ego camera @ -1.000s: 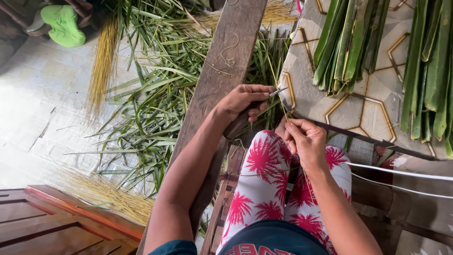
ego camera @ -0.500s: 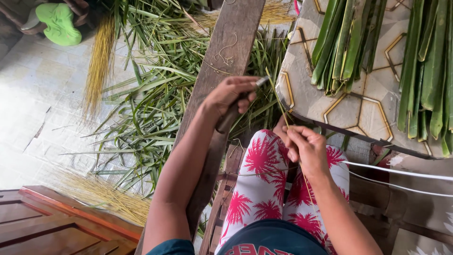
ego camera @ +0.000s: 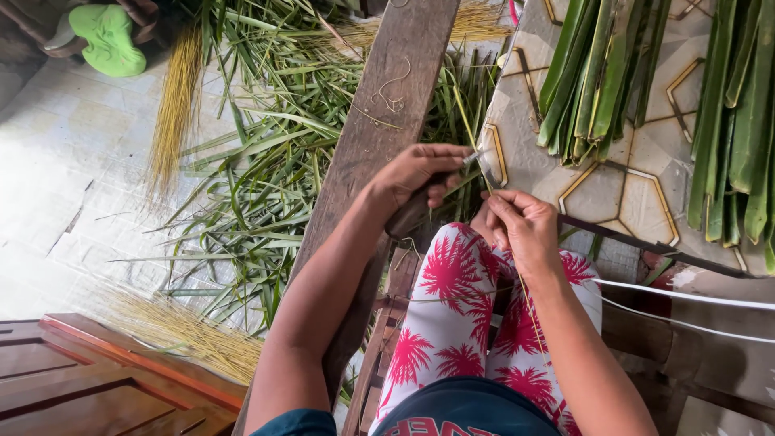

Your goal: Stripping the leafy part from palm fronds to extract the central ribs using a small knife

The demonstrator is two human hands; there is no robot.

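Left hand (ego camera: 420,173): grip clenched on knife (ego camera: 470,159). Right hand (ego camera: 521,226): grip pinching thin leaf rib (ego camera: 467,121). Adjacent: wooden plank (ego camera: 387,97); patterned surface (ego camera: 613,186) bearing green leaf strips (ego camera: 589,73).

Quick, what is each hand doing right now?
Left hand: closed around a small knife, blade against the leaf midrib.
Right hand: closed, pinching the thin leaf midrib between its fingertips.

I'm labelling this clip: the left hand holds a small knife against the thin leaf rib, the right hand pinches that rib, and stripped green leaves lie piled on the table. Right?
Only the pile's place is wrong. The head view shows the stripped green leaves piled on the floor.
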